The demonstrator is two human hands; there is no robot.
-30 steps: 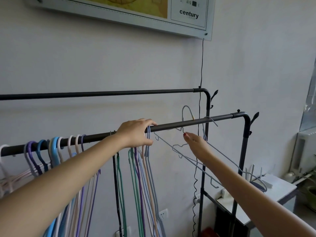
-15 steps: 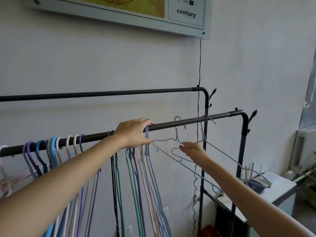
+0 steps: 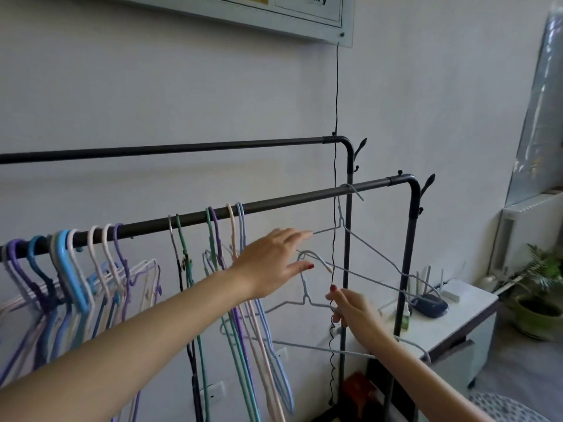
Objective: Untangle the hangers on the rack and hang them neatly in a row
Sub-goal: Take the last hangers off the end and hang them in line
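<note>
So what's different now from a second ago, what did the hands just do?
The left hand has let go of the front rail and now reaches, fingers straight, toward the loose grey hanger. That hanger has come off the rail and sits lower, pinched at its shoulder by the right hand. The other grey hanger still hooks near the rail's right end, and the coloured hangers hang as before.

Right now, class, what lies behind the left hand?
Behind the left hand hang the pastel hangers on the front rail. Their necks show above it; the hand covers their shoulders, so any tangle there cannot be seen.
</note>
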